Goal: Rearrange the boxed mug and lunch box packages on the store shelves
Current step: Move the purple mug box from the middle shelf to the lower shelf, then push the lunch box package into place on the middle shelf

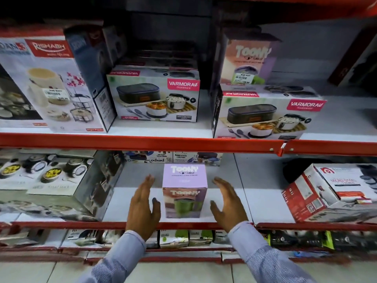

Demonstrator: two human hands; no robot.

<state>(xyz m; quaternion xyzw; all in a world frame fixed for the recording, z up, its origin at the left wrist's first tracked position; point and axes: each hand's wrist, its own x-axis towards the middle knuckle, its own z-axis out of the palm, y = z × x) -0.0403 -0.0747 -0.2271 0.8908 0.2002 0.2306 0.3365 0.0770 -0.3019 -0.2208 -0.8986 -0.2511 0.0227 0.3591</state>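
Observation:
A lilac Toony tumbler box (184,190) with a green mug pictured on its front stands upright near the front edge of the middle shelf (224,201). My left hand (142,205) is just left of it and my right hand (228,203) just right of it; both are open with fingers spread, and neither touches the box. On the upper shelf a second Toony box (247,62) stands on a Varmora lunch box package (267,115). Another Varmora lunch box package (155,94) sits to its left.
A tall Rishabh box (51,82) stands at the upper left. Grey cookware boxes (53,184) fill the middle shelf's left. A red-and-white steel box (330,190) lies tilted at the right. Small lunch box packs (173,157) sit at the back. Red shelf rails (142,142) run across.

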